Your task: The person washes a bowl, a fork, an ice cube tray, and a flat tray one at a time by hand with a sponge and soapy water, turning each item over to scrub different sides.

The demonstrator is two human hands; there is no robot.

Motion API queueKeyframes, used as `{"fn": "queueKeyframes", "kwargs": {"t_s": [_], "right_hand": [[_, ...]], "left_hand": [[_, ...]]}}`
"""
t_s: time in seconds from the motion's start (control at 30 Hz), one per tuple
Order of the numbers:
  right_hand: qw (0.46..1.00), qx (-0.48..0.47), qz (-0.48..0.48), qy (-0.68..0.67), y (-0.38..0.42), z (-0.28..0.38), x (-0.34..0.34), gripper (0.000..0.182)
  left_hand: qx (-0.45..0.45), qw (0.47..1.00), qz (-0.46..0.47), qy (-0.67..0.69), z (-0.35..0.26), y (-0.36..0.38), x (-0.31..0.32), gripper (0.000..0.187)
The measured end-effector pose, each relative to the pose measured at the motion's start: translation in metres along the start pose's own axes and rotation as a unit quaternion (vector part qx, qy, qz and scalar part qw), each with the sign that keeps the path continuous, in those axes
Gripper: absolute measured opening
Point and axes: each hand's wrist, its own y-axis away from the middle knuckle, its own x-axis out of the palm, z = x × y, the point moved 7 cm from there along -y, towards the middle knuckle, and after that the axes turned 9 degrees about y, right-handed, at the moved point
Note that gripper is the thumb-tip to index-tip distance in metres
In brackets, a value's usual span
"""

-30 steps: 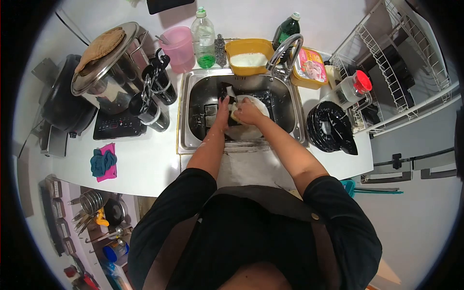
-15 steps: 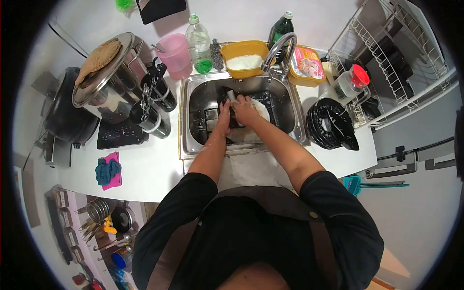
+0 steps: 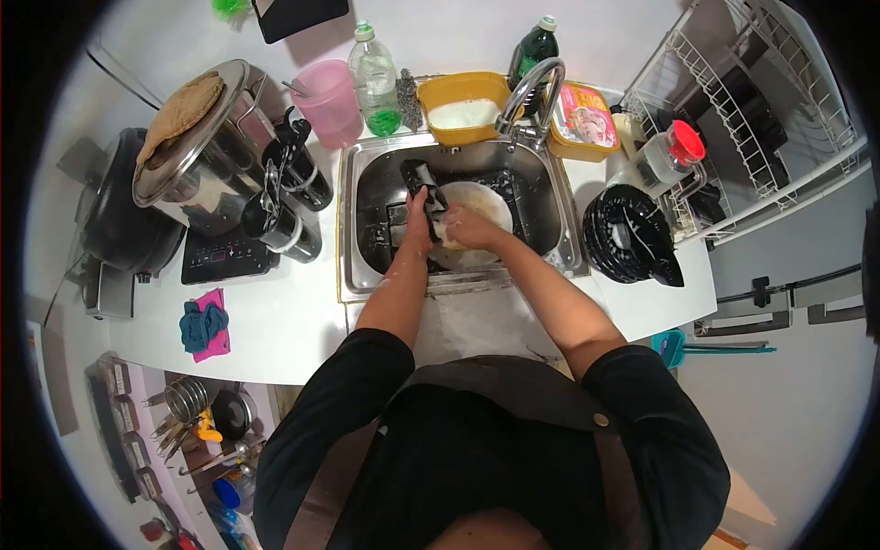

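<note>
"Where's the soapy black item [image 3: 427,180]?"

"In the left hand [image 3: 418,225], fingers wrapped against its side, upper end jutting beyond the fingertips, all inside the sink [image 3: 543,213]!"

"And the right hand [image 3: 468,228]?"

"Just beside the item, fingers curled; whether they pinch anything, I can't tell. The round white plate [image 3: 489,202] sits beneath that hand."

Here's black on the held piece [image 3: 412,170], patched with white; the round plate [image 3: 486,197] gleams white, the tub [image 3: 449,135] mustard yellow, the tall container [image 3: 330,110] pink, the jar lid [image 3: 686,142] red!
</note>
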Motion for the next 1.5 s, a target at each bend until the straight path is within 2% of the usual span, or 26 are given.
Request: {"fn": "queueKeyframes", "kwargs": {"t_s": [0.07,0.17,0.27,0.3,0.37,0.4,0.47,0.5,0.57,0.6,0.67,0.7,0.77,0.8,0.87,0.93,0.97,1.07,1.1,1.13,1.2,1.23,1.33,1.37,1.47,1.5], "right_hand": [[0.978,0.009,-0.082,-0.192,0.005,0.002,-0.013,0.021],[0.986,-0.044,-0.147,-0.068,0.005,0.009,-0.022,0.022],[0.981,0.036,-0.102,0.164,0.011,0.017,-0.031,0.023],[0.981,0.058,-0.102,0.157,0.014,0.019,-0.033,0.024],[0.979,0.104,-0.101,0.145,0.02,0.018,-0.034,0.025],[0.977,0.08,-0.09,0.176,0.018,0.018,-0.029,0.025],[0.969,0.034,-0.068,0.235,0.014,0.014,-0.017,0.025],[0.978,0.032,-0.062,0.199,0.014,0.008,-0.014,0.025],[0.99,0.026,-0.05,0.128,0.011,-0.001,-0.01,0.026],[0.998,0.039,-0.025,0.045,0.007,-0.006,-0.006,0.026],[0.99,0.065,0.024,-0.123,0.001,-0.013,0.004,0.027],[0.988,0.072,-0.022,-0.135,-0.002,-0.016,0.003,0.027],[0.977,0.088,-0.113,-0.158,-0.002,-0.018,0.0,0.027],[0.985,0.071,-0.136,-0.077,0.001,-0.013,-0.006,0.027],[0.979,0.035,-0.18,0.085,0.008,-0.003,-0.013,0.027],[0.977,0.013,-0.133,0.167,0.009,-0.001,-0.009,0.028],[0.972,0.002,-0.107,0.211,0.011,-0.003,-0.008,0.028],[0.991,0.022,0.134,-0.02,0.008,-0.015,-0.008,0.028],[0.966,0.104,0.122,-0.205,0.013,-0.022,-0.013,0.028],[0.986,0.081,0.029,-0.141,0.01,-0.022,-0.03,0.027],[0.987,0.034,-0.156,-0.013,0.012,-0.019,-0.058,0.027],[0.99,0.054,-0.127,0.025,0.014,-0.017,-0.052,0.027],[0.986,-0.003,-0.165,-0.036,0.007,-0.008,-0.045,0.026],[0.983,0.008,-0.183,-0.028,0.001,-0.013,-0.04,0.023],[0.965,0.02,-0.258,0.04,-0.007,-0.019,-0.051,0.02],[0.957,0.028,-0.269,0.103,-0.003,-0.014,-0.055,0.018]], "left_hand": [[-0.117,0.989,0.046,0.078,0.016,-0.009,-0.004,0.051],[-0.129,0.991,0.021,0.005,0.022,-0.005,-0.009,0.058],[-0.115,0.993,0.017,-0.019,0.018,-0.003,-0.007,0.057],[-0.108,0.994,0.02,-0.022,0.016,-0.003,-0.006,0.056],[-0.045,0.994,-0.038,-0.091,0.008,0.004,-0.002,0.057],[-0.014,0.99,-0.068,-0.124,0.002,0.011,0.002,0.057],[0.0,0.994,-0.02,-0.103,-0.002,0.007,0.004,0.06],[0.007,0.996,0.006,-0.093,-0.004,0.006,0.006,0.062],[0.002,0.985,-0.074,-0.156,-0.006,0.019,0.009,0.069],[0.0,0.976,-0.114,-0.187,-0.01,0.028,0.013,0.073],[-0.085,0.993,0.032,-0.07,0.016,-0.011,-0.011,0.08],[-0.127,0.986,0.106,-0.01,0.026,-0.023,-0.015,0.084],[-0.115,0.99,0.03,-0.081,0.029,-0.023,-0.028,0.088],[-0.107,0.988,-0.007,-0.115,0.029,-0.025,-0.034,0.09],[-0.102,0.987,0.008,-0.124,0.025,-0.027,-0.033,0.09],[-0.087,0.984,-0.004,-0.154,0.02,-0.025,-0.035,0.09],[-0.075,0.981,-0.022,-0.176,0.009,0.001,-0.01,0.09],[-0.066,0.975,-0.068,-0.2,0.01,0.015,-0.002,0.087],[-0.065,0.974,-0.081,-0.201,0.011,0.012,-0.004,0.085],[-0.096,0.982,-0.029,-0.163,0.019,0.005,0.0,0.082],[-0.158,0.981,0.074,-0.085,0.038,-0.006,-0.002,0.076],[-0.162,0.98,0.081,-0.087,0.042,-0.008,-0.005,0.068],[-0.133,0.984,0.08,-0.087,0.036,0.0,0.004,0.068],[-0.176,0.973,0.087,-0.124,0.042,-0.004,-0.005,0.071],[-0.182,0.961,0.085,-0.189,0.047,-0.005,-0.007,0.077],[-0.149,0.969,0.074,-0.184,0.044,-0.003,-0.004,0.081]]}}
